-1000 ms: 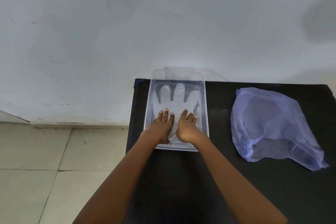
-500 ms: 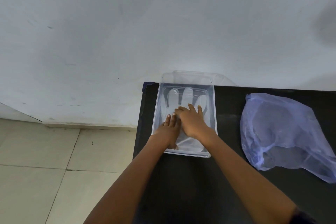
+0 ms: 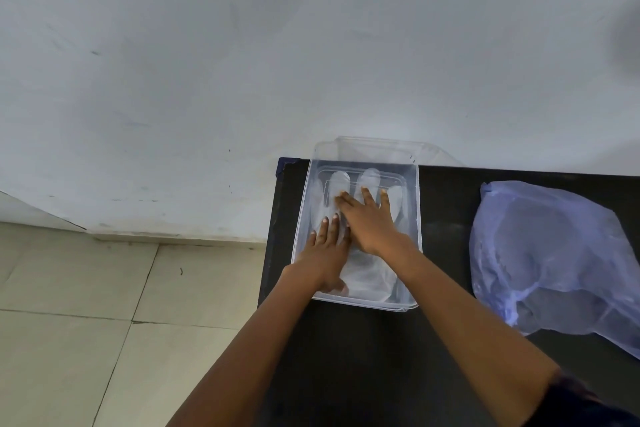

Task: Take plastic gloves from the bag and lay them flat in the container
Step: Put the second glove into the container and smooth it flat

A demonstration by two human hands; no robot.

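Both your hands are down inside the clear rectangular plastic container (image 3: 417, 218), which sits at the far left corner of the black tabletop (image 3: 363, 357), close against the pale wall (image 3: 311, 45). Your right hand (image 3: 372, 222) lies flat, palm down, with its fingers (image 3: 367, 196) spread wide and reaching toward the far end of the container, pressing on the translucent plastic glove (image 3: 369, 276) laid out on the floor of the box. Your left hand (image 3: 325, 253) is flat too, fingers held close together, resting on the near-left part of that same glove, just beside and partly tucked under the right hand. Neither hand pinches anything; both are open palms pressing down. The glove's own finger shapes show past your fingertips at the far end, pointing toward the wall, and its cuff end shows near the front wall of the container. Off to your right, well apart from the container, the crumpled pale blue plastic bag (image 3: 554, 253) lies on the tabletop, untouched by either hand. To the left the beige tiled floor (image 3: 86, 322) shows below the table edge.
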